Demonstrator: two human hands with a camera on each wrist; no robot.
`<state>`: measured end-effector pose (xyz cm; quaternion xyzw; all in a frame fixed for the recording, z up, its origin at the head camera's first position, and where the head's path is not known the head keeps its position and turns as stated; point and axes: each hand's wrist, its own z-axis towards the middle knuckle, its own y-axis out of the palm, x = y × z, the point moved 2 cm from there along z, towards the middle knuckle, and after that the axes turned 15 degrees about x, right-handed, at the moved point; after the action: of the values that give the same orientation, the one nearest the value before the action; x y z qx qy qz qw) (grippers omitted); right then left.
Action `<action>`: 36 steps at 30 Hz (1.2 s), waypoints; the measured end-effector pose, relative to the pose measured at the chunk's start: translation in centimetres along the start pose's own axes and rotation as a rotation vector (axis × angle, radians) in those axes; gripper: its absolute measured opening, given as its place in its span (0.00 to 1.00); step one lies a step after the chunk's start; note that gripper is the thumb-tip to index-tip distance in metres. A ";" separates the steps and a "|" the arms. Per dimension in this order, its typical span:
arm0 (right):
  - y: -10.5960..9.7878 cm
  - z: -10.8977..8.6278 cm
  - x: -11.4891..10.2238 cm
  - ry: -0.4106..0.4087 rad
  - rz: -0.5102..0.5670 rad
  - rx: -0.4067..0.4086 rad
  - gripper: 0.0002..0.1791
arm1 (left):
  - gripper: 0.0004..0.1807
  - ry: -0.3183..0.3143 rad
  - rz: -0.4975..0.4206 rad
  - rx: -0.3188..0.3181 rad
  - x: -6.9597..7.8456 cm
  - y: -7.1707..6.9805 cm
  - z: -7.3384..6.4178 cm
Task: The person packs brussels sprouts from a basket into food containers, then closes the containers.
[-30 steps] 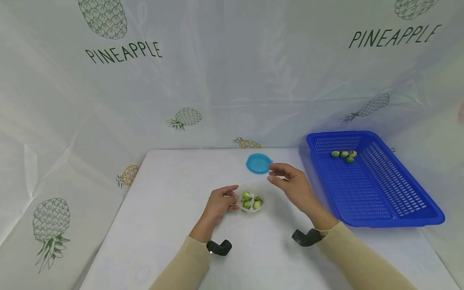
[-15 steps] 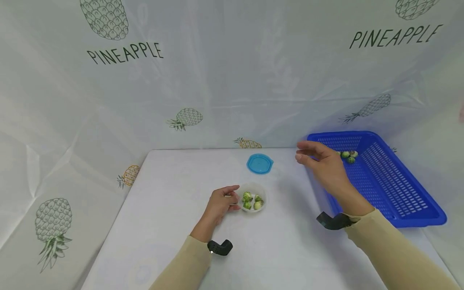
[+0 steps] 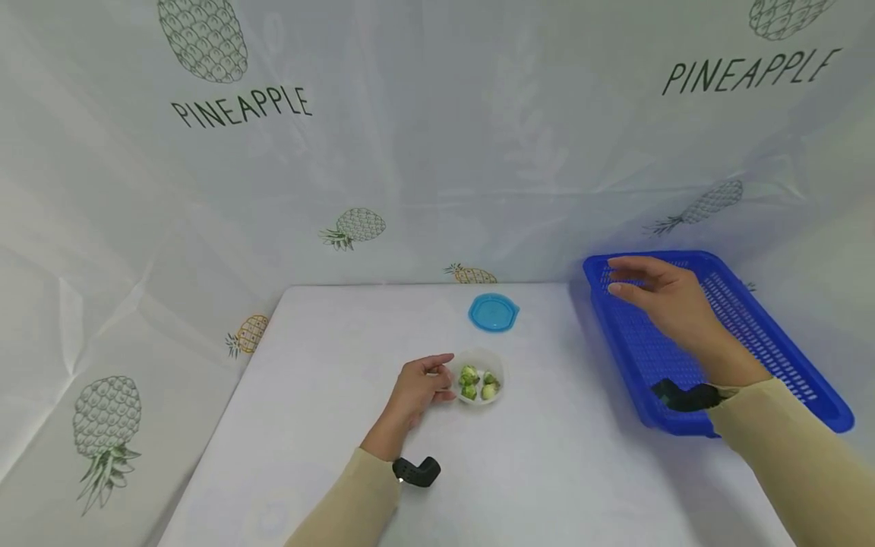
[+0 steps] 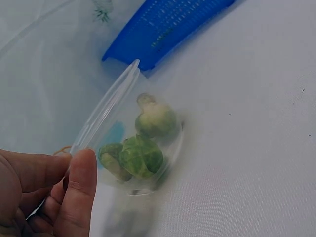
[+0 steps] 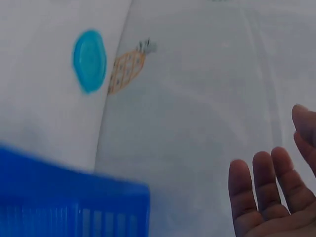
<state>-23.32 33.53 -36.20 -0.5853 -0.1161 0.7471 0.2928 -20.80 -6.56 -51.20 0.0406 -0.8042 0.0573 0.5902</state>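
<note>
In the head view my left hand (image 3: 418, 387) holds the rim of a small clear plastic bowl (image 3: 480, 355) on the white table. Its thumb and fingers pinch the rim in the left wrist view, where the bowl (image 4: 104, 113) appears slanted. Several Brussels sprouts (image 3: 469, 375) lie inside. My right hand (image 3: 673, 302) is over the far end of a blue plastic basket (image 3: 627, 349), fingers spread and loosely bent, holding nothing. The right wrist view shows these fingers (image 5: 265, 185) apart from the basket's edge (image 5: 118, 190). The sprouts in the basket are hidden behind the right hand.
A round blue lid (image 3: 494, 313) with a tab lies on the table (image 3: 369, 327) behind the bowl. A white sheet (image 3: 478, 152) printed with pineapples hangs at the table's back edge. The basket takes up the table's right side.
My right hand has moved right, from beside the blue lid to over the basket, and now covers the sprouts there. The left hand stays at the bowl.
</note>
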 end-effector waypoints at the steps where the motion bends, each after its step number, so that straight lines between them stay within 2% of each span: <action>1: -0.4 0.3 0.5 0.006 -0.020 -0.009 0.30 | 0.25 -0.002 -0.001 0.001 0.0 0.0 0.0; 4: -1.6 1.4 2.2 0.025 -0.095 -0.027 0.33 | 0.25 -0.006 0.000 0.005 0.0 0.0 -0.2; 11: -3.3 3.5 6.1 0.062 -0.142 -0.091 0.42 | 0.25 -0.011 0.006 0.012 0.2 0.0 -0.3; 23: -4.6 5.4 13.7 0.067 -0.292 -0.179 0.42 | 0.25 -0.010 -0.006 0.001 0.1 0.1 -0.1; 30: -4.7 5.9 16.6 0.139 -0.277 -0.250 0.40 | 0.25 -0.007 -0.002 0.002 0.2 0.1 -0.2; 36: -4.4 6.3 18.2 0.145 -0.269 -0.272 0.37 | 0.25 -0.016 -0.011 0.004 0.2 0.1 -0.1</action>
<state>-30.54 48.52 -46.80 -0.6508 -0.2718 0.6346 0.3160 -20.78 -6.48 -50.93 0.0468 -0.8086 0.0554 0.5839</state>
